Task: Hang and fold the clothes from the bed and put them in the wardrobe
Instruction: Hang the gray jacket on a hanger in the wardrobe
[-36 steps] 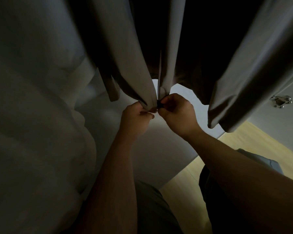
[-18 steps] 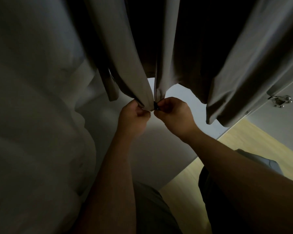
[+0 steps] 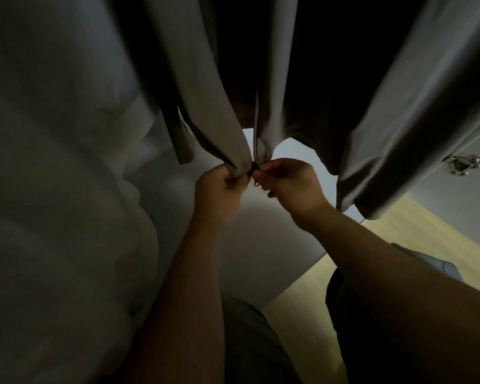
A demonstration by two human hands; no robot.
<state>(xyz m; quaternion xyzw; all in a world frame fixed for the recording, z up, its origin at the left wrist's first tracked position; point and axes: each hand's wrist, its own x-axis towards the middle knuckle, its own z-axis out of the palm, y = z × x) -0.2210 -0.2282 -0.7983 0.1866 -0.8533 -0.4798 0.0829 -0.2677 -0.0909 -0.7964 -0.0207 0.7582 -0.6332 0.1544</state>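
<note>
Forearms [image 3: 189, 300] up close, rising from the bottom edge. Left hand [image 3: 219, 188], fingers curled, pinching the left hem corner of the grey jacket [image 3: 203, 101]. Right hand [image 3: 291, 187] just beside, pinching the little dark zip end [image 3: 255, 173]. Jacket hanging open-fronted above, pale garment [image 3: 53, 189] on the left, metal door handle [image 3: 463, 164] far right.

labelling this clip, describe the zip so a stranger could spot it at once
Find the grey jacket hanging across the top and follow its front edges down to the hem, where the left hand and right hand meet. The zip is the small black piece between them, the only dark bit against pale cloth.
</note>
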